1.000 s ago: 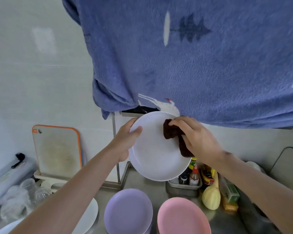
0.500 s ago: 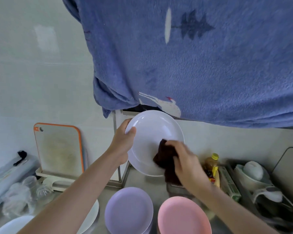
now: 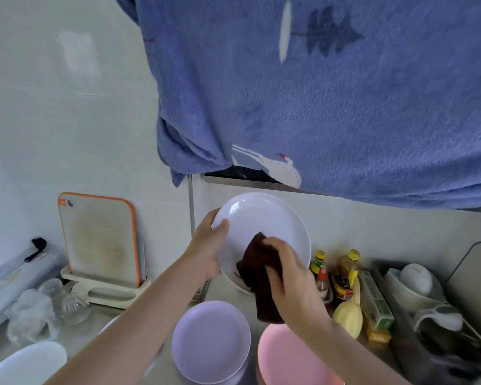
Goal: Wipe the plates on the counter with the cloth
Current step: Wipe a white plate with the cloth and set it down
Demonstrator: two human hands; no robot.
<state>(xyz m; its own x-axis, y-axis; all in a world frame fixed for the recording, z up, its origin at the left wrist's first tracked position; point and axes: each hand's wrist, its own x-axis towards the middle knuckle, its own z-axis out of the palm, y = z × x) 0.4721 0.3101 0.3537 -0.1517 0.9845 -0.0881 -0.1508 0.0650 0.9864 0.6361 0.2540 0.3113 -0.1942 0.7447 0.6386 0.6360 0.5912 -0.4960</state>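
Note:
A white plate [image 3: 261,220] is held tilted above the counter, its face toward me. My left hand [image 3: 207,250] grips its left rim, thumb on the face. My right hand [image 3: 292,279] holds a dark brown cloth [image 3: 257,269] and presses it against the plate's lower part; the cloth's tail hangs below the rim. On the counter below lie a purple plate [image 3: 210,340], a pink plate [image 3: 286,357] and a white plate [image 3: 25,365] at the bottom left. Another white plate lies partly hidden under my left forearm.
A blue fleece garment [image 3: 331,93] hangs overhead and fills the upper right. An orange-rimmed cutting board [image 3: 100,240] leans on the wall at left, with glasses [image 3: 50,304] before it. Sauce bottles [image 3: 342,270] and a dish rack with bowls [image 3: 417,287] stand at right.
My right hand has dragged the cloth from the plate's upper right rim down to its lower part. The plate and my left hand have sunk slightly.

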